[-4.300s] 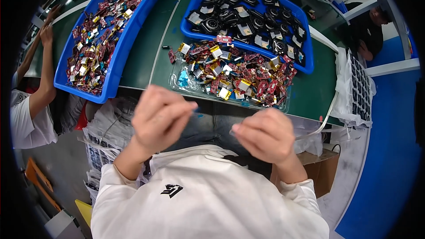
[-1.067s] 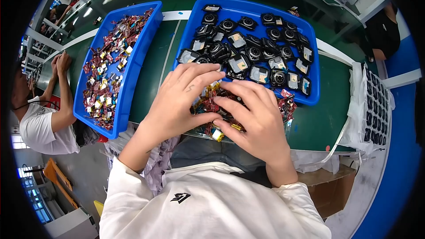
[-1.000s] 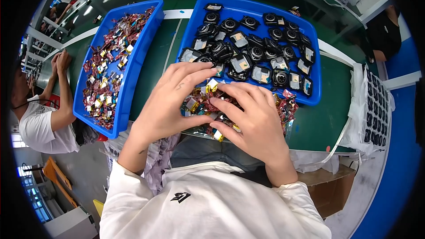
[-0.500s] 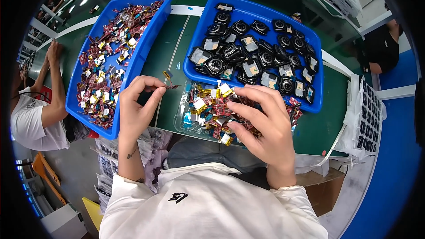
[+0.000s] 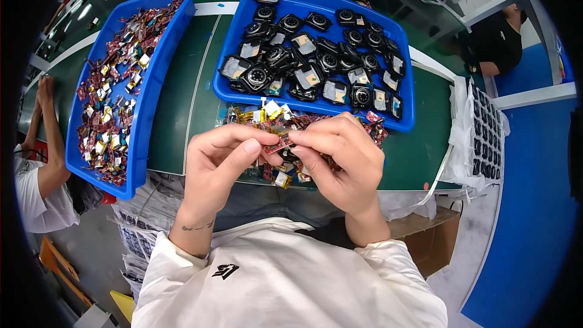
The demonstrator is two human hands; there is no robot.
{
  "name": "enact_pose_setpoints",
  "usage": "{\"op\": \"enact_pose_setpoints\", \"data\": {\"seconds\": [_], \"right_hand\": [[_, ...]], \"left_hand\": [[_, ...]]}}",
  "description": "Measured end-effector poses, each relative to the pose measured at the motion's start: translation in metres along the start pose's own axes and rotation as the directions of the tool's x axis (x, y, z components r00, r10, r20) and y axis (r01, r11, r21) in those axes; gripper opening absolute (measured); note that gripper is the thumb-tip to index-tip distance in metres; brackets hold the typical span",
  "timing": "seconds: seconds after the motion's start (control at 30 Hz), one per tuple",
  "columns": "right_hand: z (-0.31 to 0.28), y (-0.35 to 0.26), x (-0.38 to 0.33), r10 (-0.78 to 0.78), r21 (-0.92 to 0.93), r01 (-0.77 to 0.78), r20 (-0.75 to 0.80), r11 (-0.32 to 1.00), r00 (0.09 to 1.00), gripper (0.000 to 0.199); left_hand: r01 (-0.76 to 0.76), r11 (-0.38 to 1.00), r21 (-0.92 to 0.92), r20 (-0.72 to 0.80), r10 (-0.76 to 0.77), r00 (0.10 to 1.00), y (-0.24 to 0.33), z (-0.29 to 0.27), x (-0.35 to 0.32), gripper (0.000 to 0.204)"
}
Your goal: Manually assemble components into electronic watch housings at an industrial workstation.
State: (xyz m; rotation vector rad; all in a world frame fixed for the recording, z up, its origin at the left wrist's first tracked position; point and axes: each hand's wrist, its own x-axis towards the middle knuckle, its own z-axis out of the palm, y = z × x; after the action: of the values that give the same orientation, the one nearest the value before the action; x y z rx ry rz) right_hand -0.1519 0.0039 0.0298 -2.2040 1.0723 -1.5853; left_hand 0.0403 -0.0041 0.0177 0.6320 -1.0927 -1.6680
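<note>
Both hands meet above a heaped pile of small parts (image 5: 282, 179): red circuit boards with silver and yellow battery cells. Between them is a small red circuit board (image 5: 280, 144). My left hand (image 5: 212, 161) pinches its left side with the fingertips. On the right end, the thumb and index finger of my right hand (image 5: 347, 159) are closed as well. The fingers cover part of the board, so whether a cell hangs from it cannot be seen.
Behind the pile, a blue tray (image 5: 395, 124) holds black watch-like housings. Another blue tray (image 5: 159, 64) at left is filled with red boards and cells. A worker's forearms (image 5: 51, 121) rest at the far left. Bagged trays of black parts (image 5: 486, 130) stand at right.
My left hand has moved right and my right hand has left the pile; they now meet over it on a red board. The whole view has shifted, with the trays now further left.
</note>
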Motion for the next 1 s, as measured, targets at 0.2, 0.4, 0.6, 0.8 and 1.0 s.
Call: {"op": "enact_pose_setpoints", "data": {"seconds": [0.2,0.4,0.6,0.8,1.0], "right_hand": [[0.001,-0.002,-0.003,0.123,0.126,-0.116,-0.044,0.985,0.991,0.017],[0.004,0.000,-0.004,0.046,-0.034,-0.048,-0.072,0.998,0.996,0.019],[0.008,-0.001,-0.006,0.023,-0.031,-0.029,-0.175,0.999,0.984,0.021],[0.006,-0.008,-0.006,0.198,0.207,-0.164,-0.150,0.964,0.969,0.024],[0.004,-0.001,-0.008,-0.042,0.099,0.058,-0.159,0.993,0.986,0.033]], "left_hand": [[-0.071,0.997,0.032,0.084,0.068,0.994,-0.005,0.006,-0.002,0.026],[-0.170,0.949,0.264,-0.079,0.197,0.977,-0.017,0.007,0.004,0.019],[-0.184,0.978,0.096,-0.091,0.192,0.977,-0.012,0.018,0.003,0.012],[-0.239,0.968,0.075,-0.046,0.243,0.969,-0.013,0.015,0.003,0.011],[-0.027,1.000,0.005,-0.134,0.027,0.991,-0.006,0.024,-0.001,0.018]]}}
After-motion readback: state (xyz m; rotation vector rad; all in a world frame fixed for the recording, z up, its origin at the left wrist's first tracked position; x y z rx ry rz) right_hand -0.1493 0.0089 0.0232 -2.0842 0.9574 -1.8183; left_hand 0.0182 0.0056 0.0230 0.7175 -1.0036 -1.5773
